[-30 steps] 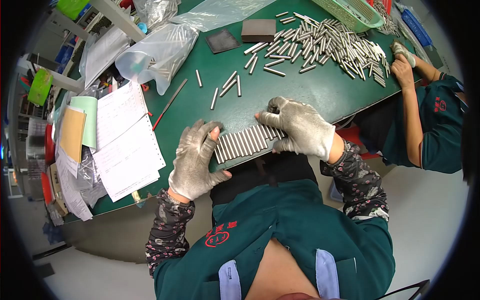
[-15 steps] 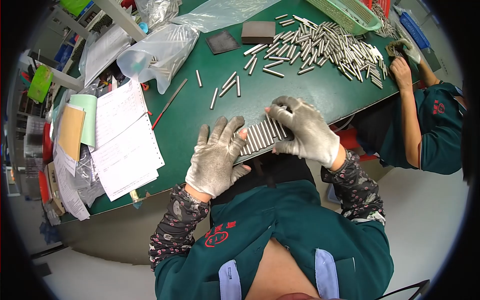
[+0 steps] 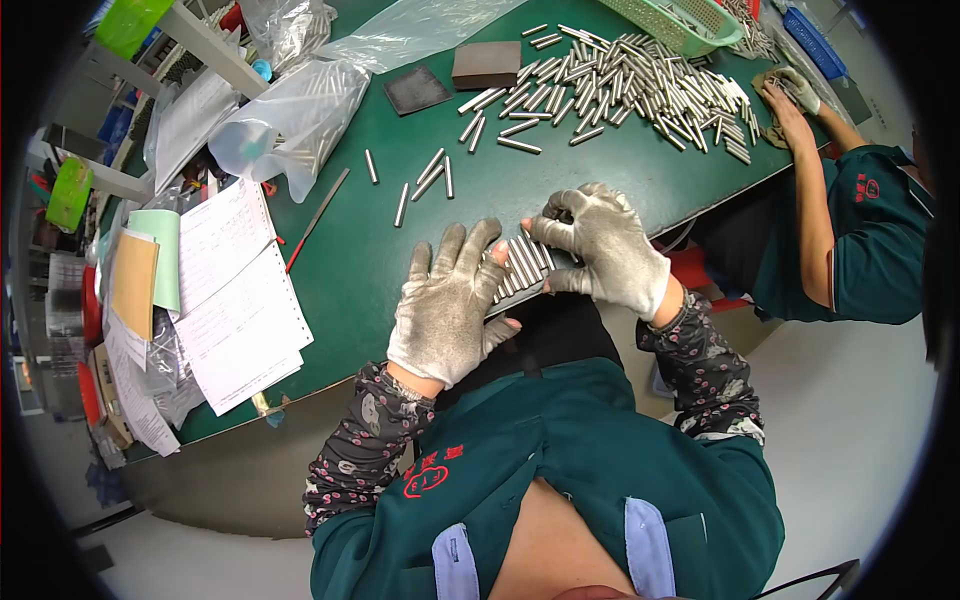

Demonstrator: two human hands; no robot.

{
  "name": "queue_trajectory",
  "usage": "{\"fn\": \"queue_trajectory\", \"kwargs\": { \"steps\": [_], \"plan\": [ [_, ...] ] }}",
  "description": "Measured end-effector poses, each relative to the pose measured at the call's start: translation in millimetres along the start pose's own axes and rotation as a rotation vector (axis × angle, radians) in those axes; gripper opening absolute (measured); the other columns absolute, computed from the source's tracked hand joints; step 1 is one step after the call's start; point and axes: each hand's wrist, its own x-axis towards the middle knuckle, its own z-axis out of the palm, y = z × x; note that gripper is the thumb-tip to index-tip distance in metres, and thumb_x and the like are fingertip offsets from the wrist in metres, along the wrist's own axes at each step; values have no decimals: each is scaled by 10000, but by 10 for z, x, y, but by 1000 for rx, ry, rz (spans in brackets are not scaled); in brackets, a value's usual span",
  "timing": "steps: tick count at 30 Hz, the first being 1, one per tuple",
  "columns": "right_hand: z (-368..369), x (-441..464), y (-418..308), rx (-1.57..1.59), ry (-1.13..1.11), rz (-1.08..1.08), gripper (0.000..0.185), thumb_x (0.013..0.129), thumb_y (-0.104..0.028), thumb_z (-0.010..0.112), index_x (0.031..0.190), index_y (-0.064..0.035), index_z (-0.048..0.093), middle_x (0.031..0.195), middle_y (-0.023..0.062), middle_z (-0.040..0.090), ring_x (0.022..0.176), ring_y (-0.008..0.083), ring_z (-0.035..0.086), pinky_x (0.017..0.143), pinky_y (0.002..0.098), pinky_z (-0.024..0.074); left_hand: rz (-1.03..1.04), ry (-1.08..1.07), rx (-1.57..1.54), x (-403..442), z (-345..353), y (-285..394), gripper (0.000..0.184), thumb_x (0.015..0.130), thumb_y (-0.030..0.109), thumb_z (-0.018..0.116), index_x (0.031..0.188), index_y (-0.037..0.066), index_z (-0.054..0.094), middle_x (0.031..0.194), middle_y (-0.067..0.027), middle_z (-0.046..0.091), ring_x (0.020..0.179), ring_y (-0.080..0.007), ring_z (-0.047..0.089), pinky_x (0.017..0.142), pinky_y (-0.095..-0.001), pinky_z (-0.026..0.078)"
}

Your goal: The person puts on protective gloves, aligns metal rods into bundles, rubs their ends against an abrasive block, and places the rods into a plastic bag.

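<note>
A row of short metal pins lies side by side at the front edge of the green table. Gloved, with bare fingertips, my left hand rests over the row's left end, its fingers spread and its palm hiding some pins. At the right end my right hand, also gloved, curls its thumb and fingers around the last pins. Beyond the row lie a few loose pins, and further back is a large heap of pins.
A dark block and a flat black pad lie near a clear plastic bag. Papers and a red-handled file are at the left. A green basket stands at the back; a co-worker sits at the right.
My left hand has moved right, with its fingers spread, and covers more of the row. Less of the row shows between my hands. The co-worker's hands have shifted over a cloth.
</note>
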Motion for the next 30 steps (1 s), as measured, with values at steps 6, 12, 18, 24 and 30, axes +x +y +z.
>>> {"fn": "queue_trajectory", "kwargs": {
  "steps": [6, 12, 18, 24, 30],
  "plan": [
    [14, -48, 57, 58, 66, -43, 783, 606, -557, 760, 1211, -72, 652, 1133, 146, 626, 1052, 365, 564, 935, 465, 419, 80, 184, -141, -95, 41, -98, 986, 757, 445, 743, 1529, 115, 226, 1493, -117, 385, 1340, -398, 406, 1101, -566, 306],
    [-184, -289, 84, 20, 61, 168, 599, 593, -298, 839, 1131, -81, 693, 1018, 125, 656, 1008, 340, 588, 895, 456, 447, -111, 484, -154, -581, 43, -459, 819, 840, 482, 686, 1484, 88, 370, 1078, -129, 636, 1083, -355, 599, 992, -479, 432],
    [-50, -240, 3, -20, 83, 79, 508, 645, -277, 813, 1103, -87, 705, 1022, 126, 653, 999, 339, 590, 902, 453, 441, -199, 439, -220, -740, 79, -429, 504, 786, 407, 754, 1104, 29, 654, 949, -115, 657, 952, -319, 635, 911, -446, 471],
    [-75, -215, -26, 87, 144, 82, 396, 670, -250, 796, 1017, -78, 714, 991, 120, 654, 972, 336, 597, 885, 448, 451, -142, 394, -260, -698, 83, -416, 447, 843, 339, 745, 1144, 33, 620, 987, -100, 627, 982, -308, 606, 910, -427, 465],
    [-106, -197, -7, 48, 125, 103, 272, 673, -204, 772, 899, -65, 711, 969, 112, 664, 958, 328, 601, 870, 445, 458, -211, 369, -124, -719, -36, -456, 247, 806, 219, 757, 960, 54, 659, 886, -83, 602, 910, -286, 585, 830, -418, 463]
  ]
}}
